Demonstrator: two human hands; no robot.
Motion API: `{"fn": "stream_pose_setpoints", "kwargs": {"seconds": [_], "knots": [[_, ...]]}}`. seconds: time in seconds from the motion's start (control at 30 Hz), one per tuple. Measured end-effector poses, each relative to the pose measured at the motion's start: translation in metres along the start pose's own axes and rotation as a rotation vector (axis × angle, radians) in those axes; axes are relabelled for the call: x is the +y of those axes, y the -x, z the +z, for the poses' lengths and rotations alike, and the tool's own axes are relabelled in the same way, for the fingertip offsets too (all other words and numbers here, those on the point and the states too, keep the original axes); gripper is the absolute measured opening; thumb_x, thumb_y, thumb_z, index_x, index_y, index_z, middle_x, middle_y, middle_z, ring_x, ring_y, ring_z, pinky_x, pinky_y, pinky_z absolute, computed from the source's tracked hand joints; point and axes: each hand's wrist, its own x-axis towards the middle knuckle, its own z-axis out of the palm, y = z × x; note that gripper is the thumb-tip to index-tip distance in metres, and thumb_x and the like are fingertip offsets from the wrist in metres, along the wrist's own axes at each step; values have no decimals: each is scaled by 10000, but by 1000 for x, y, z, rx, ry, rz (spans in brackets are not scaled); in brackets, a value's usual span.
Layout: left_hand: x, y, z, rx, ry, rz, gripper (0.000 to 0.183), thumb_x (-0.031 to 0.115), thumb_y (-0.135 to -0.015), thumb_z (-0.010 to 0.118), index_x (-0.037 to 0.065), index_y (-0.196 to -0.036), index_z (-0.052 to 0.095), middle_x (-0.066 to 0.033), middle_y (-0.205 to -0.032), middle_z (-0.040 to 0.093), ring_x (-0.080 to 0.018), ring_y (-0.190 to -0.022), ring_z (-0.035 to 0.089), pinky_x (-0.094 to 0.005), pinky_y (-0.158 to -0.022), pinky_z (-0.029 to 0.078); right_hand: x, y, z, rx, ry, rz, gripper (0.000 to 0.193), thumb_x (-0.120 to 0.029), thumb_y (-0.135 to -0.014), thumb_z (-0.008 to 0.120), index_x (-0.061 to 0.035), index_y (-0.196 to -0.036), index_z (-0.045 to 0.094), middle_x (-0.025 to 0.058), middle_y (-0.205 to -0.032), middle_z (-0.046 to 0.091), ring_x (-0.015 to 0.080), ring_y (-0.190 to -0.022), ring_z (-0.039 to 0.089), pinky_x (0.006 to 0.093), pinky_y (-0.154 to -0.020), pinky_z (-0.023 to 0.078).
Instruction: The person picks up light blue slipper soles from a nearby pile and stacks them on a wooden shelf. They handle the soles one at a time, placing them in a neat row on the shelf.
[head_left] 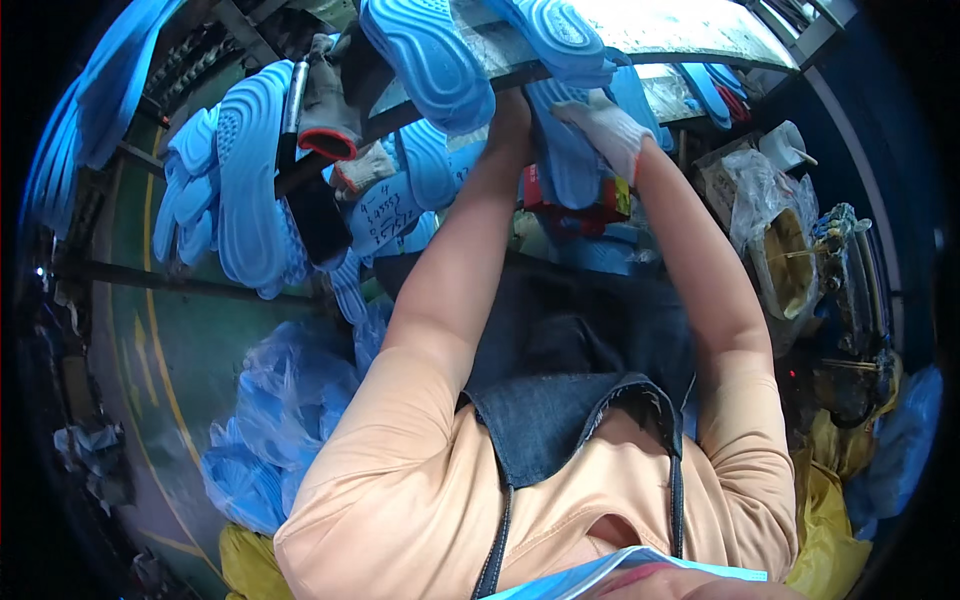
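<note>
Blue foam shoe insoles hang over and lie along the edge of the bench in front of me. My right hand (610, 130), in a white knit glove, grips the side of a blue insole (566, 155) that hangs heel down, its fingers bent over the face. Just left of it, my left hand (511, 112) reaches up to the bench edge. Its fingers are hidden behind a large ridged insole (432, 70), so their hold cannot be made out. Another ridged insole (562, 42) lies on the bench above both hands.
More insoles (250, 175) hang at the left, beside a grey glove (330, 105) with a red cuff. Below are clear bags of blue pieces (275, 420). A red box (610, 205) sits under the bench edge. At right stands a plastic-lined container (785, 265) with yellowish contents.
</note>
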Motion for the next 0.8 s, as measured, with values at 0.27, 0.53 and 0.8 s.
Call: {"fn": "stream_pose_setpoints", "kwargs": {"seconds": [0.27,0.53,0.8], "knots": [[23,8,2,81,-1053,648,549,455,-900,623,33,-1252,617,-247,-1244,620,-444,-1175,565,-500,-981,453,60,-87,24,250,319,-32,822,-509,-846,668,18,-1430,432,253,-1439,485,371,-1326,495,413,-1059,437],[41,-17,-9,-201,-1322,490,714,553,-753,725,42,-1243,628,-249,-1270,617,-401,-1159,606,-460,-981,484,26,-43,2,44,246,-258,526,-278,-854,625,10,-1291,574,267,-1196,641,394,-1186,588,413,-999,466],[33,-10,4,-68,-1656,397,658,539,-736,718,-23,-1077,695,-304,-1157,650,-427,-1107,629,-471,-964,499,31,60,-34,77,233,-404,517,-275,-899,550,19,-1324,543,242,-1256,624,369,-1174,596,386,-1019,452]]}}
